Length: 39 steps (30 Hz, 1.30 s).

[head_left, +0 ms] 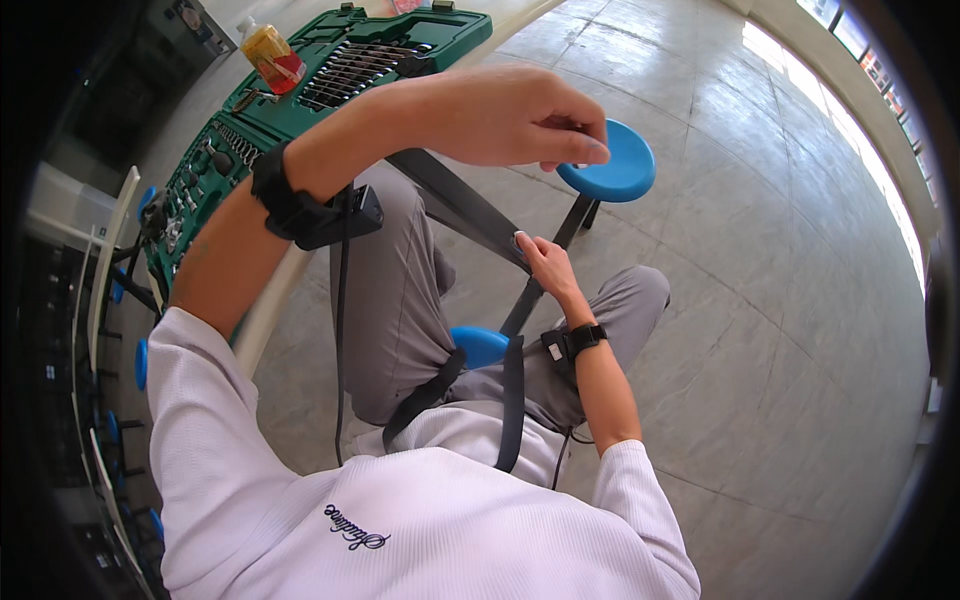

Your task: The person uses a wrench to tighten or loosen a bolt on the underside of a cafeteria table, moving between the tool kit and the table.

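Observation:
My left hand (515, 120) is raised in front of me, its fingers curled and the thumb pressed toward the fingertips. Whatever sits in that pinch, if anything, is too small to tell. Lower and to the right, my right hand (548, 268) is closed at a dark metal beam (465, 200), with the thumb on a small round greyish piece (519, 243) whose kind I cannot make out. A blue round stool seat (615, 165) on a dark bar lies just beyond my left hand.
An opened green tool case (450, 38) with a row of wrenches (360, 72) and several sockets lies on the tabletop at the left. A bottle of orange drink (270, 55) stands on it. Another blue seat (480, 345) is beneath me. Grey tiled floor (760, 330) stretches right.

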Available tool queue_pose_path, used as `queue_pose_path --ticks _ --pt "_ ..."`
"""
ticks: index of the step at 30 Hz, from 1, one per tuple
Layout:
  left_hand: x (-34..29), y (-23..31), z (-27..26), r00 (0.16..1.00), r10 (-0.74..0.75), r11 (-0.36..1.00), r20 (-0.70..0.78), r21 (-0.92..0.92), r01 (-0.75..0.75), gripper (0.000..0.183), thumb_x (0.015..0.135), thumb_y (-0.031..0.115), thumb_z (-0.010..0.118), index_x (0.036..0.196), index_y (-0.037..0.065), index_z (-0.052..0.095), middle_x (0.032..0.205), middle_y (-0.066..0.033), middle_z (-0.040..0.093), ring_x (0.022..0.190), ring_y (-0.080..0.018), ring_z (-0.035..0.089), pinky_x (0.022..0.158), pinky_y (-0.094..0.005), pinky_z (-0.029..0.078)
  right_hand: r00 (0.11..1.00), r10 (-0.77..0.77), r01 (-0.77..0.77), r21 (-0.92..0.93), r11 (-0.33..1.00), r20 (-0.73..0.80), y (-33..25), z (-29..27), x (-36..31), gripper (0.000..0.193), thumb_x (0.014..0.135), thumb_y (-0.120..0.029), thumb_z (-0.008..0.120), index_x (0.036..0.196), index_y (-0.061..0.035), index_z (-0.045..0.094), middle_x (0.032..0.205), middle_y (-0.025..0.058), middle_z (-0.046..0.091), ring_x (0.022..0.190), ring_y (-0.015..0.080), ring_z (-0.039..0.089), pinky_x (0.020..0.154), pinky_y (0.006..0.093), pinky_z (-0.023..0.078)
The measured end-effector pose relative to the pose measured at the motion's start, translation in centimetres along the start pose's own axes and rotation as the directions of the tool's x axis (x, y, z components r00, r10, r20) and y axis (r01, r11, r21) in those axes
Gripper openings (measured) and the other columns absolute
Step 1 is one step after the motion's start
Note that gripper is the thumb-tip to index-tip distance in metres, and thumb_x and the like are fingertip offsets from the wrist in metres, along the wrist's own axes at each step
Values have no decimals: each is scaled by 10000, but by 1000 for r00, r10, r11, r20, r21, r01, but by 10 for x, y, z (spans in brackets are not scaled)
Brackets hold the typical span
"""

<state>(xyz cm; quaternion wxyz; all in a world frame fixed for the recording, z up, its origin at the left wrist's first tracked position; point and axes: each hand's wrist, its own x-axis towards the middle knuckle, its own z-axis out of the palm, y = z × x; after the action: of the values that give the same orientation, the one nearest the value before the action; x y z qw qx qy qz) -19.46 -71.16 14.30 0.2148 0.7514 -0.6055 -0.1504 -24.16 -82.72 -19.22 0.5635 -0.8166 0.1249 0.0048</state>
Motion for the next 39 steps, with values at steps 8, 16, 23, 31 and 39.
queue_pose_path --ticks 8,16,23,31,39 --pt "81 -34 -4 957 -51 992 286 -97 82 301 910 302 480 896 30 608 666 -27 560 586 -95 508 561 -225 414 999 51 -48 167 985 -16 5 -10 -1 435 864 -409 517 645 -32 507 543 -13 426 527 58 419 469 220 351" --pt "129 -113 55 937 22 749 348 -627 215 295 914 297 468 941 38 608 697 -6 557 624 -73 517 599 -215 430 951 -144 270 505 820 -274 -54 -18 -35 259 741 -96 691 778 -70 436 551 -72 330 504 14 275 434 200 229" --pt "137 -147 123 929 -105 651 354 -682 333 285 866 268 474 906 8 585 742 -60 605 604 -135 560 548 -276 463 760 -649 645 97 758 25 -139 -19 -30 416 641 59 634 1029 -71 558 533 54 508 427 153 511 434 252 402" --pt "131 -154 97 949 -60 601 310 -748 282 263 840 237 470 894 1 573 741 -65 600 618 -151 563 563 -285 463 892 -394 415 58 908 -220 -81 12 -5 173 806 -115 589 677 -12 534 493 35 501 427 107 485 428 230 365" --pt "129 -174 116 996 -93 688 -4 -723 62 215 817 195 513 931 22 572 862 -103 612 745 -201 588 651 -314 472 997 -12 72 821 567 -80 -46 1 15 67 820 -91 581 828 -42 536 516 -22 372 417 53 316 398 204 251"
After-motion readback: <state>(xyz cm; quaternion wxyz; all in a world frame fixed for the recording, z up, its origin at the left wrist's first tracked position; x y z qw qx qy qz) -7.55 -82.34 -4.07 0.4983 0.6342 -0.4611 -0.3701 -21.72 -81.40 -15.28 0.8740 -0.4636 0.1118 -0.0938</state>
